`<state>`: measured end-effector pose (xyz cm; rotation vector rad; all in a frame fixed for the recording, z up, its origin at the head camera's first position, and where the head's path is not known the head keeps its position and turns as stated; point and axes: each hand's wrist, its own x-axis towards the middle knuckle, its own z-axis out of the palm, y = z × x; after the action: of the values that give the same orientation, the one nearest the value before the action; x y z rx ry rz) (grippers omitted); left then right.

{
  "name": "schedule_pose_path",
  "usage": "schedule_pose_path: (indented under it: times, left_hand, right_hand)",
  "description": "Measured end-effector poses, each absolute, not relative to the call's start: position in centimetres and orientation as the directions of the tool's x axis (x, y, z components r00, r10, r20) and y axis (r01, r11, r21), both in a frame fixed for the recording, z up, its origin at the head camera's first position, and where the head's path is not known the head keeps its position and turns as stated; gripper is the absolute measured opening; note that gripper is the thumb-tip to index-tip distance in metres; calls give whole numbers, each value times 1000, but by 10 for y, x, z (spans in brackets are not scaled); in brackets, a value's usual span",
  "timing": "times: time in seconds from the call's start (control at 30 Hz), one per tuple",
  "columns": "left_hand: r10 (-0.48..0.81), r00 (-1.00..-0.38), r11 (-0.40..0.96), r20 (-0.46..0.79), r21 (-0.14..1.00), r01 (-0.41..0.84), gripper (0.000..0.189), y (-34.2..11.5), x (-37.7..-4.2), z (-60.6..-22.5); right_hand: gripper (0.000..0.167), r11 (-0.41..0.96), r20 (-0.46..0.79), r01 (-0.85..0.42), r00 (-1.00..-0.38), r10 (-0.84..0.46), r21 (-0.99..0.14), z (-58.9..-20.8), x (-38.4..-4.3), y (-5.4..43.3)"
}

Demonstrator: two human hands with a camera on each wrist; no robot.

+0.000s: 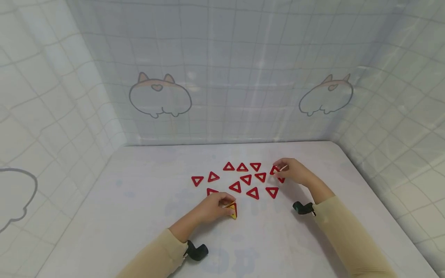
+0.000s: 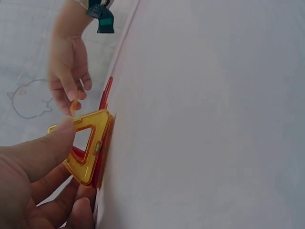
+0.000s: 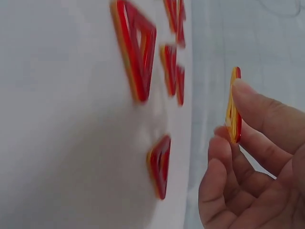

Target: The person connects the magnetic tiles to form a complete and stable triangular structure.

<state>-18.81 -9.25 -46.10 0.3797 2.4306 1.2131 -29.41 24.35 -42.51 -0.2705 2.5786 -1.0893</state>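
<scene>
My left hand [image 1: 213,207] pinches a hollow triangular magnetic tile [image 2: 99,130] between thumb and fingers. Its yellow face turns toward the left wrist camera, and red shows behind it. In the head view this tile stands tilted at the near side of the scattered pieces. At the right end of the group, my right hand [image 1: 291,170] holds another triangular tile [image 3: 238,125] by thumb and fingertips, raised off the table. That one appears edge-on in the right wrist view, red on one side and yellow on the other.
Several red-topped triangular tiles [image 1: 242,170] lie flat and spread between and beyond the hands. One tile [image 1: 197,177] marks the group's left end; another [image 1: 272,189] lies near the right hand. The white table [image 1: 146,216] meets tile-patterned walls [image 1: 243,77] at the back and sides.
</scene>
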Motion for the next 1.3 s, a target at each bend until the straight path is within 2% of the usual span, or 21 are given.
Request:
schedule_pose_path:
  times: [0.57,0.9,1.3]
  left_hand:
    - [379,-902,580,-208,813,56,36,-87,-186,-460]
    - [358,-907,588,-221,808,35,36,-85,-185,-459]
    - [364,-908,580,-206,813,48,34,-86,-186,-461]
  right_hand:
    - [41,636,-167,-216,-858,-485,-741,-422,-236,203]
    - [38,594,-132,-336,-785,-605,-731,-435,-221,177]
    - [33,627,-192,-320,-769,-610,-710,-443,-218,154]
